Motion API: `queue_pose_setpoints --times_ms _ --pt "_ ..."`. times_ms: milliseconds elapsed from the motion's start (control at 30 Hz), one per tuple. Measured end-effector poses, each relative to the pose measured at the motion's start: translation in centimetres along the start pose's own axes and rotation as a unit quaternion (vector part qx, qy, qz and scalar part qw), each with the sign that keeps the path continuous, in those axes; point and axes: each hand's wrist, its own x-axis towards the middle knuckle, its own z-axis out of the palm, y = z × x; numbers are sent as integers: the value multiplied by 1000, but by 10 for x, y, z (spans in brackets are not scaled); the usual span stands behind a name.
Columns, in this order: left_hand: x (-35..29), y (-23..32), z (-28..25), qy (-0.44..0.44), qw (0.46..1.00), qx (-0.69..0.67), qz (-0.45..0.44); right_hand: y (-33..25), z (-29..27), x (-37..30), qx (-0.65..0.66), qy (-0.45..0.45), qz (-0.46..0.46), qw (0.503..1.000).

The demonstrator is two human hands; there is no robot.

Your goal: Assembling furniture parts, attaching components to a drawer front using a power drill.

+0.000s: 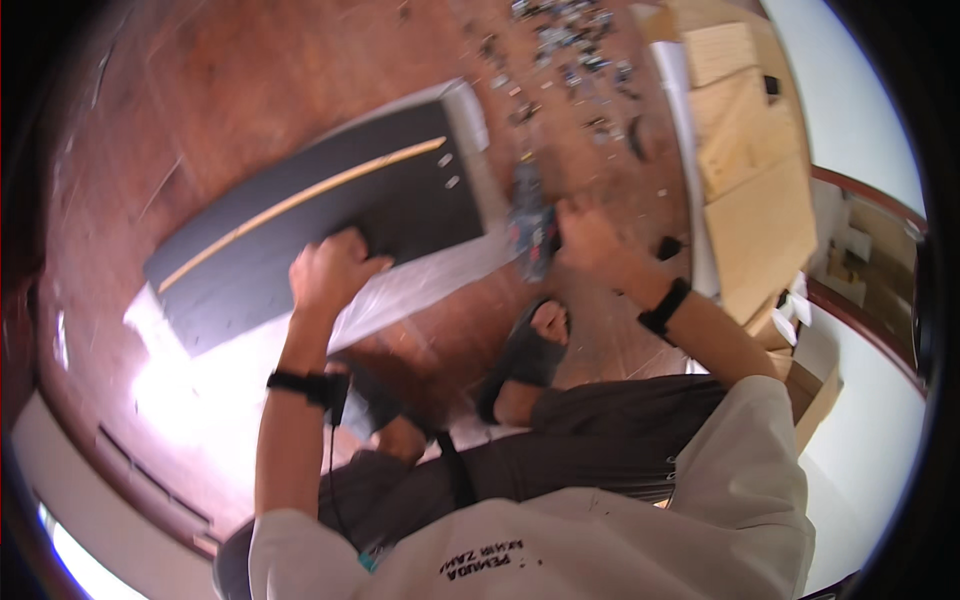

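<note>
A dark flat panel [400,215] lies on the floor ahead of me, on pale sheeting [395,300]. A narrow light-wood strip [305,193] runs lengthwise across it. My left hand [332,268] is over the panel's near edge, fingers curled under and thumb out to the side; whatever they may hold is hidden. To the right of the panel, a dark cordless drill [534,225] has its chuck directed away from me. My right hand [588,235] is closed against the drill's right side, its fingertips blurred and partly hidden. Two small light pieces [450,182] lie near the panel's right end.
Many small loose hardware pieces [575,40] are scattered on the reddish-brown floor [230,80] at the far right. Folded cardboard [755,190] lies along the right side by the white wall. A small black object [668,247] is beyond my right forearm. My feet [530,350] are near the panel.
</note>
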Motion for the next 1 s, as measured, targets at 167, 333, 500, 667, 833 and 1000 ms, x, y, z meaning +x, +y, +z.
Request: queue_pose_setpoints --times_ms 167,333,500,667,833,1000 --pt "1 16 -14 -2 999 -50 21 22 -42 17 72 -86 7 994" --pt "3 19 -14 -26 999 -21 12 49 -65 73 218 12 28 975" --pt "-2 21 -9 -31 998 -37 35 42 -60 119 229 225 73 944" --pt "1 2 -6 -73 988 -130 37 42 -50 141 282 267 88 917" --pt "9 -13 -5 -75 969 -234 2 71 -58 157 241 425 145 860" --pt "18 -10 -11 -60 945 -321 -22 81 -60 163 222 403 150 875"
